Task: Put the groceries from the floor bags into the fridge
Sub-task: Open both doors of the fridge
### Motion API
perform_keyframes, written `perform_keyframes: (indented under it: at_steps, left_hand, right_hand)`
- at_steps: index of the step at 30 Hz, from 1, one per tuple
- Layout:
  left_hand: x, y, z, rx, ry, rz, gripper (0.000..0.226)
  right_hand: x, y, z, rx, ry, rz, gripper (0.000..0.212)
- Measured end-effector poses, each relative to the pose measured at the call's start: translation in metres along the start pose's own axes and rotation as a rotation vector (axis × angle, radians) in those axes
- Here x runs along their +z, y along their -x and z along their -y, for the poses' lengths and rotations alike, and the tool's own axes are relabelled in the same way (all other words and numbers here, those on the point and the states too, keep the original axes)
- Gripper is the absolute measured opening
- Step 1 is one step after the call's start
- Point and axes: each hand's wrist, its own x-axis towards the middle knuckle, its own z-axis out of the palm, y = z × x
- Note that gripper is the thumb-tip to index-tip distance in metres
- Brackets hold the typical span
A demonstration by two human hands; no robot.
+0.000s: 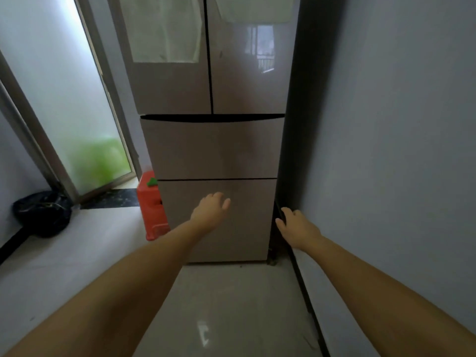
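Note:
A tall beige fridge (213, 148) stands straight ahead with two upper doors and two lower drawers, all closed. My left hand (210, 211) reaches forward in front of the bottom drawer, fingers relaxed and holding nothing. Whether it touches the drawer I cannot tell. My right hand (296, 228) is stretched out near the fridge's lower right corner, by the dark gap beside the wall, fingers straight and empty. No grocery bags are in view.
A red plastic stool (152, 204) with something green on top stands against the fridge's left side. A black bag (42, 213) lies on the floor at the left, near a frosted glass door (64, 99). A grey wall (399, 150) runs close along the right. Pale tiled floor (231, 305) lies below.

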Motion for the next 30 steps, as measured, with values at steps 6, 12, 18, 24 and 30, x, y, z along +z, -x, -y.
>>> perform_keyframes:
  at_steps: [6,12,18,24,30]
  left_hand:
    - [0.013,-0.126,-0.023,0.008,0.089,-0.019,0.044]
    - [-0.013,-0.235,-0.028,-0.051,0.224,-0.088,0.045]
    - [-0.037,-0.338,-0.029,-0.195,0.674,-0.151,0.047]
    - [-0.059,-0.431,-0.025,-0.315,1.339,-0.081,0.063]
    - [-0.057,-0.473,-0.008,-0.212,1.552,0.047,0.053]
  right_hand:
    - [-0.042,-0.144,-0.005,-0.030,-0.021,-0.061,0.054]
    - [-0.074,-0.265,0.027,-0.131,-0.146,-0.087,0.054]
    - [-0.102,-0.368,0.084,-0.066,-0.839,-0.018,0.042]
    - [-0.113,-0.454,0.140,0.136,-1.689,0.114,0.060]
    - [-0.097,-0.491,0.164,0.146,-1.993,-0.006,0.060]
